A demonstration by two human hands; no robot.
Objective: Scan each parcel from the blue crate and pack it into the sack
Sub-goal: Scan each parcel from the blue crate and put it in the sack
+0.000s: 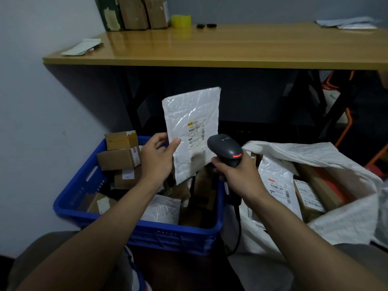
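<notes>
My left hand (158,156) pinches the left edge of a white plastic mailer (192,114) and holds it upright above the blue crate (84,185), its printed label facing me. My right hand (235,175) grips the handle of a dark grey barcode scanner (225,149), whose head sits just in front of the mailer's lower right corner, with a red light glowing on top. The crate holds several brown cardboard boxes (118,158) and white mailers. To the right, the white sack (346,217) lies open with a labelled white mailer (277,181) and boxes inside.
A wooden table (231,49) spans the back, carrying cardboard boxes (144,12), a yellow tape roll (181,21) and papers (83,47). Its black frame stands behind the crate. A wall closes the left side. Orange-framed items (344,131) sit far right. The scanner's cable hangs between crate and sack.
</notes>
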